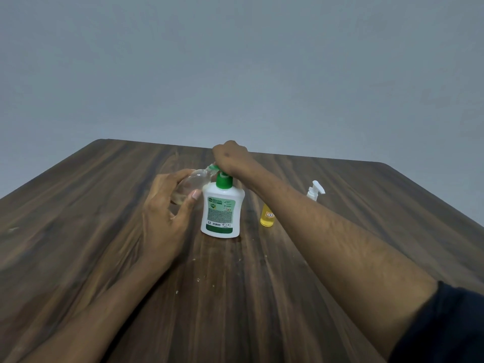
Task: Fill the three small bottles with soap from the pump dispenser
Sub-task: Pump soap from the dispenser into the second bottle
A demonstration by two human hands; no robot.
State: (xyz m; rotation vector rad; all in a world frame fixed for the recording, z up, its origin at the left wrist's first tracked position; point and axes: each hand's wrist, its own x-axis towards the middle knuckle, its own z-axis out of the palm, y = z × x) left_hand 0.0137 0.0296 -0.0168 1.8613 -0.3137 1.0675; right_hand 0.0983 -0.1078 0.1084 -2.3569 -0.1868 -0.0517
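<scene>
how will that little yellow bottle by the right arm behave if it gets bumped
The yellow bottle looks narrow and tall, so a knock from the forearm above it could probably tip it. Its round body would likely roll on the smooth table. It looks nearly full, so perhaps heavy for its size.

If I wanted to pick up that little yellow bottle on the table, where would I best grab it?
Probably around the middle of the yellow bottle, fingers closing on its round sides. It stands upright on the table, so come from above or from its open near side; the right forearm crosses just beside it, hiding its top and its right side.
</scene>
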